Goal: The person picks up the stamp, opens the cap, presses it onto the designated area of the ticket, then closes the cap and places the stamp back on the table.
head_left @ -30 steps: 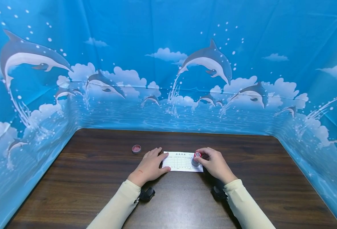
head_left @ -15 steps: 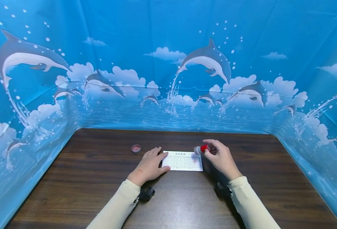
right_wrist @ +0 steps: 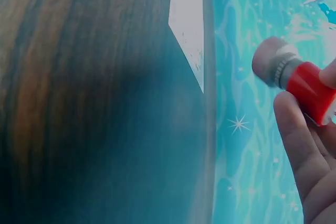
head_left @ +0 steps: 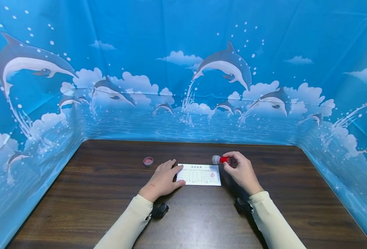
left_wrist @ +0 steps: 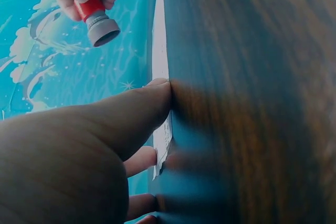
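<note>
A white printed form (head_left: 196, 175) lies flat on the table, with a red stamp mark near its right end. My left hand (head_left: 162, 180) rests at the form's left end, its thumb and fingertips touching the paper. My right hand (head_left: 241, 172) is raised beyond the form's right end and pinches a rubber stamp (head_left: 224, 160) by its red handle. The stamp is tilted on its side, its round grey head pointing left and off the paper. In the left wrist view, the stamp (left_wrist: 97, 19) hangs well above the table surface.
A small round cap (head_left: 148, 161), reddish inside, stands on the dark wooden table (head_left: 115, 197) left of the form. A blue dolphin-print curtain (head_left: 183, 86) rises along the table's back and sides. A black wrist camera sits under each sleeve.
The stamp was upright on the form's right end one second ago. My right hand has lifted it up and right and tipped it sideways, baring the red mark. My left hand has stayed put.
</note>
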